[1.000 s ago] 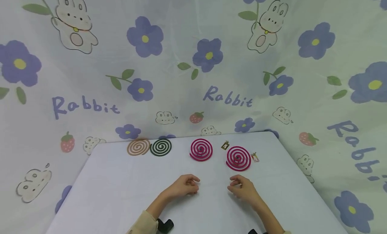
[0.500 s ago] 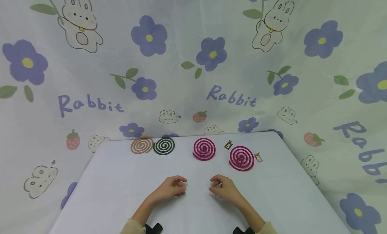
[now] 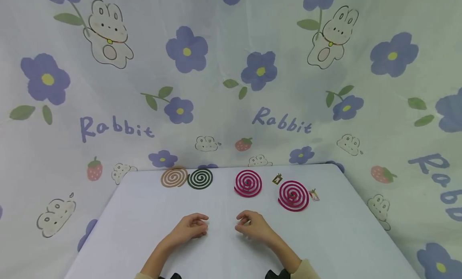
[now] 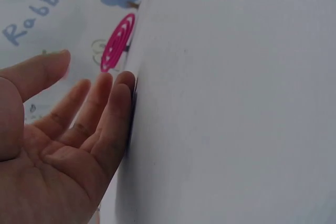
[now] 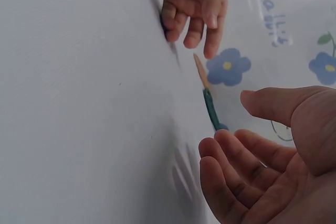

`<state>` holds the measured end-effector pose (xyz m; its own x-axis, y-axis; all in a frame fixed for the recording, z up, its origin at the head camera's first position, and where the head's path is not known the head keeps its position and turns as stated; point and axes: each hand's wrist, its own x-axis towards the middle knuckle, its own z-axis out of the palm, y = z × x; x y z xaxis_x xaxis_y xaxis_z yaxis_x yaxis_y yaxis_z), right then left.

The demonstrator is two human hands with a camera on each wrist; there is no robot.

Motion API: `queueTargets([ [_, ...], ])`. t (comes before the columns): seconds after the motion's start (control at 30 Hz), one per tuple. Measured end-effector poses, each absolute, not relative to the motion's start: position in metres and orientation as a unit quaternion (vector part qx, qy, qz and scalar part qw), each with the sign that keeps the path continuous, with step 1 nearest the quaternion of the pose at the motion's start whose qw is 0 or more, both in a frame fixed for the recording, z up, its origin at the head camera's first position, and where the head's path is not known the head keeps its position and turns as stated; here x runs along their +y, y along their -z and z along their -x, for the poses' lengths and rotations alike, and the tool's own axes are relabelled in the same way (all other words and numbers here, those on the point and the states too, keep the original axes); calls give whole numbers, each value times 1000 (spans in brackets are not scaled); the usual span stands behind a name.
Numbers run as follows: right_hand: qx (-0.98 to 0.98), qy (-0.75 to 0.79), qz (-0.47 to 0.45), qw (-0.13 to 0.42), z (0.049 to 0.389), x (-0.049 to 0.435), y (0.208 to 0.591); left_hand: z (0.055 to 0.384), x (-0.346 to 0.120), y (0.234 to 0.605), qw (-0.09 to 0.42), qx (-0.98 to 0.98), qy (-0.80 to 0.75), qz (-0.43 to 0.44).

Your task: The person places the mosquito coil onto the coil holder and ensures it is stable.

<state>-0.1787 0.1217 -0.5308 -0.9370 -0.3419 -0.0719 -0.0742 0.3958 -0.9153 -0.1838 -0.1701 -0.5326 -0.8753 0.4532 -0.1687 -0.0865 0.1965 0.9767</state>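
My left hand (image 3: 187, 227) rests low on the white table with its fingers loosely curved and holds nothing. Facing it, my right hand (image 3: 255, 227) lies on the table in the same relaxed way, also with nothing in it. A gap separates the two hands. Beyond them, four spiral mosquito coils lie along the back: a tan coil (image 3: 174, 177), a green coil (image 3: 200, 178) touching or close beside it, a pink coil (image 3: 248, 183) near the middle, and a second pink coil (image 3: 293, 196) farther right. Neither hand touches any coil.
A small gold metal piece (image 3: 277, 178) lies between the pink coils. Another small shiny piece (image 3: 314, 195) sits just right of the right-hand coil. Behind the white table (image 3: 144, 215) hangs a cloth (image 3: 223, 90) printed with rabbits and flowers.
Both hands have slid left over the table and come slightly nearer each other. The head view has shifted a little, so the coils appear farther right; they have not moved on the table.
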Motion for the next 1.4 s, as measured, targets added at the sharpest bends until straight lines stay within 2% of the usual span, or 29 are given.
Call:
queueTargets([
  [0.2, 823, 538, 115, 142, 186, 105, 527, 189, -192, 530, 197, 755, -616, -109],
  [0.47, 829, 530, 106, 145, 210, 82, 527, 207, -219, 529, 145, 769, -617, -85],
  [0.77, 828, 533, 102, 142, 228, 63, 536, 216, -234, 524, 131, 780, -607, -74],
  [1.2, 834, 530, 77, 135, 258, 34, 530, 259, -254, 527, 87, 810, -577, -52],
  [1.4, 836, 534, 63, 104, 275, 25, 527, 281, -260, 512, 90, 824, -557, -61],
])
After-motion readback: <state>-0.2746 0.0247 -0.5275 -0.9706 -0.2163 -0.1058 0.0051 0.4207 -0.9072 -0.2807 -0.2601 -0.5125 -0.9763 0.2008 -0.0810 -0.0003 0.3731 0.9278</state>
